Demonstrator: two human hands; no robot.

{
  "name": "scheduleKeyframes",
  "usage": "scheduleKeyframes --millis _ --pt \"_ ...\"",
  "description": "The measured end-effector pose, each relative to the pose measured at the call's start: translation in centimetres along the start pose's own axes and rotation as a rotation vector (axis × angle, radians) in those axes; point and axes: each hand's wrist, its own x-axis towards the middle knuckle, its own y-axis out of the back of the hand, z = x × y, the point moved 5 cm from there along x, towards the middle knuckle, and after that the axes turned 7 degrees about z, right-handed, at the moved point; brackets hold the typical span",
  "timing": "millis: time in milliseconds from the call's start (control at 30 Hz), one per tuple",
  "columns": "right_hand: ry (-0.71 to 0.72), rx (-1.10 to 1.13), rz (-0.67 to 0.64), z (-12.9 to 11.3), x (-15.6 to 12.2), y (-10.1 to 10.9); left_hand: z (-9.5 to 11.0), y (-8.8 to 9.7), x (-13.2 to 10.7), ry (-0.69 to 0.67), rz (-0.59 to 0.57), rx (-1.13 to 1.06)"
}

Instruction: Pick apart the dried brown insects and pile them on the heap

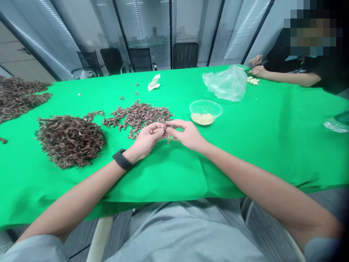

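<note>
My left hand (148, 139), with a black watch (123, 160) on its wrist, and my right hand (188, 136) meet over the green cloth. Their fingertips pinch one small brown dried piece (164, 126) between them, mostly hidden by the fingers. Just behind lies a loose spread of similar small brown pieces (144, 113). Under the right fingers some yellowish scraps (172, 139) show on the cloth. A clear plastic bowl (219, 110) stands beyond my right hand, with pale yellowish bits (202, 118) in its bottom. Left of my left hand rises a heap of longer dark brown pieces (70, 141).
More brown piles (23, 95) lie at the far left. A crumpled white paper (154, 82) and a clear plastic bag (227, 83) are farther back. At the right a person's hands (257, 68) rest beside pale pieces (253, 80). Black chairs (185, 55) stand behind the table.
</note>
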Motion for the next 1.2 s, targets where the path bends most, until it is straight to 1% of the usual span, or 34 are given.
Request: scheduleKeyframes --millis 67,133,200,300,367,533,700,833,900,967,1100,1200 --pt "-0.015 0.010 -0.010 0.4 -0.1 -0.3 -0.3 0.1 0.0 0.050 0.010 -0.005" --pt "-0.035 0.028 0.008 0.7 -0.3 -0.4 -0.4 0.2 -0.1 0.057 0.024 0.035" --pt "-0.063 0.023 0.027 0.9 -0.4 -0.4 -0.1 0.4 0.0 -0.015 0.067 0.126" --pt "-0.065 -0.043 0.054 0.9 -0.6 -0.3 0.8 0.7 -0.1 -0.181 0.154 0.297" --pt "-0.025 -0.095 0.070 0.6 -0.6 -0.1 1.3 0.8 -0.2 -0.214 0.175 0.356" --pt "0.094 -0.190 0.068 -0.2 -0.7 0.1 1.1 0.8 -0.2 -0.119 0.140 0.300" --pt "0.121 -0.207 0.051 -0.2 -0.7 0.1 0.8 0.7 -0.1 -0.070 0.138 0.219" --pt "0.128 -0.188 0.040 0.0 -0.7 -0.1 0.6 0.4 -0.1 -0.023 0.113 0.163" --pt "0.115 -0.174 0.033 0.2 -0.7 -0.2 0.5 0.4 -0.1 -0.021 0.106 0.169" --pt "0.088 -0.152 0.030 0.4 -0.8 -0.3 0.5 0.5 0.0 -0.047 0.103 0.199" --pt "-0.004 -0.085 0.034 0.8 -1.0 -0.7 0.8 0.6 0.0 -0.151 0.120 0.339" --pt "-0.126 0.022 0.012 1.3 -1.1 -1.1 1.4 0.6 -0.2 -0.266 0.141 0.483"
